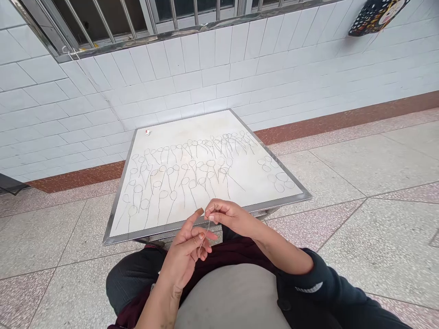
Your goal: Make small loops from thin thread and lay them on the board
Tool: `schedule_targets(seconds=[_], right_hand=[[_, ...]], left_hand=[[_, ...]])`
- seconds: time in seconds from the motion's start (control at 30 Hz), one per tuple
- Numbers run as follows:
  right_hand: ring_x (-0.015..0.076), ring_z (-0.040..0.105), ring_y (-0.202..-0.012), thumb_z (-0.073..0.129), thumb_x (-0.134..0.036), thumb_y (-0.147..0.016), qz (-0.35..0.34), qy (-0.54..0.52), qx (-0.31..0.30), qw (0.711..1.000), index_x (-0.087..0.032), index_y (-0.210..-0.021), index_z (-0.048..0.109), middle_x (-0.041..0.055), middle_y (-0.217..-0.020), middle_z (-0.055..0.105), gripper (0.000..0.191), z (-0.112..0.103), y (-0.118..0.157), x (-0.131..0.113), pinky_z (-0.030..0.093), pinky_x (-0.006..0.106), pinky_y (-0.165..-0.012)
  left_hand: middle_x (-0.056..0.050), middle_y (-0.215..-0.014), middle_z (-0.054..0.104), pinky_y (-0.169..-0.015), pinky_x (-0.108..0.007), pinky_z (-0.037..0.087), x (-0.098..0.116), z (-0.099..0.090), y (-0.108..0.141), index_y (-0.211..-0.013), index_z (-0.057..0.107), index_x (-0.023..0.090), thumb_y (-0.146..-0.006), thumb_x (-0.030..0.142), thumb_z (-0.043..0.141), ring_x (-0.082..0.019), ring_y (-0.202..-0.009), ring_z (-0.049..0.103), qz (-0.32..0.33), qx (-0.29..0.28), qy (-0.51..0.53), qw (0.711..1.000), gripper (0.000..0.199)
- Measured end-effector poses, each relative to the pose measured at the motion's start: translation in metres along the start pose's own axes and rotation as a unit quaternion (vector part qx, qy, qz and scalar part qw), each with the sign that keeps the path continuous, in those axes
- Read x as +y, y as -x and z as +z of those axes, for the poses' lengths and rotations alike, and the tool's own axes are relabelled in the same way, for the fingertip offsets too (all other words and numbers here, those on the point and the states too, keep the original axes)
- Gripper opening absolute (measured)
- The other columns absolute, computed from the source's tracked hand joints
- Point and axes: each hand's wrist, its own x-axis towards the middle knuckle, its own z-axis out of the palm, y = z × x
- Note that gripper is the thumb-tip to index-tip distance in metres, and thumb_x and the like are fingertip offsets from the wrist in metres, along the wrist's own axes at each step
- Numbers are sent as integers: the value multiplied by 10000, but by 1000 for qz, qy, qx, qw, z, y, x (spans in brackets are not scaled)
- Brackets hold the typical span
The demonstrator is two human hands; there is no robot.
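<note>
Just in front of the table's near edge, my left hand [185,251] and my right hand [228,214] meet over my lap. A thin wire [206,232] runs between them. My left thumb presses it against the fingers low down, while the other left fingers are partly spread. At its upper end, my right thumb and forefinger pinch the wire. On the white table [236,196] lie many wire loops with long tails, such as this looped wire [173,195], set out in rough rows.
Several tailless wire rings [279,186] lie at the table's right side. A small red-and-white object [147,132] sits near the far left corner. Behind the table stands a white tiled wall [212,87] with a barred window [174,13]. A dotted bag [373,18] hangs at upper right.
</note>
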Motion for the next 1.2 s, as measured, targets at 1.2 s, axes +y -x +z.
schedule_targets(seconds=[1.2], right_hand=[[102, 393, -601, 663, -387, -719, 68, -83, 197, 974, -188, -803, 595, -21, -738, 505, 227, -8, -1, 17, 314, 262, -623]], left_hand=[[-8, -750, 584, -559, -271, 405, -31, 6, 2, -1372, 402, 205, -838, 206, 532, -98, -532, 477, -23, 12, -23, 999, 549]])
